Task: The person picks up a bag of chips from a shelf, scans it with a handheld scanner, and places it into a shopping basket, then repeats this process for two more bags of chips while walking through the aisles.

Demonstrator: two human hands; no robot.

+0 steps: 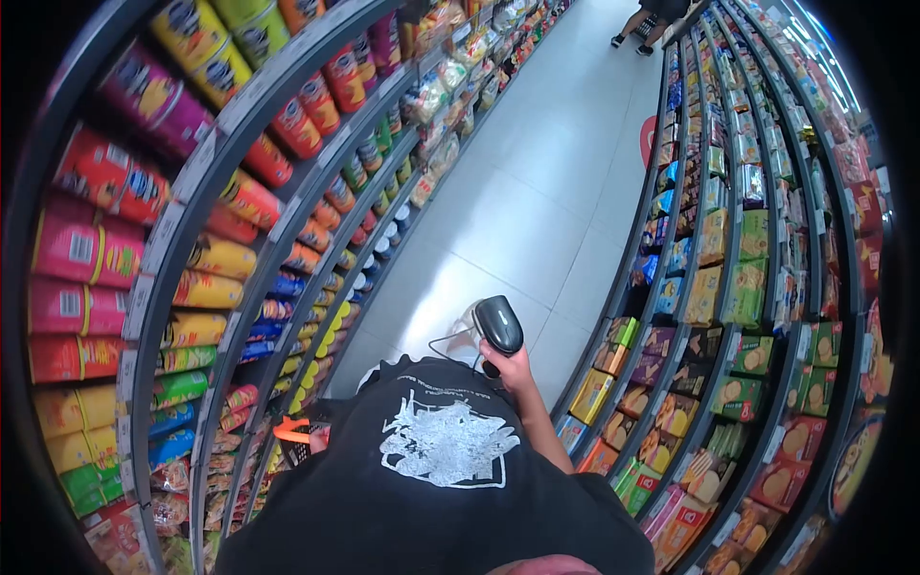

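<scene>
My right hand (508, 367) is wrapped around the handle of a black barcode scanner (500, 326), held out in front of my waist. A thin dark cord (448, 339) loops beside the scanner. At the left side of my body, only a little of my left hand (319, 439) shows past the black T-shirt (383, 508). It is closed at a black and orange object (291, 430) with a grid-like face, whose kind I cannot make out. The shirt hides most of that hand.
Shelves of canned and tubed snacks (206, 289) line my left. On my right, curved shelves hold boxed biscuits (738, 399) and other packets. The tiled floor (513, 206) of the aisle runs ahead between them. Another person's legs (640, 29) stand at the far end.
</scene>
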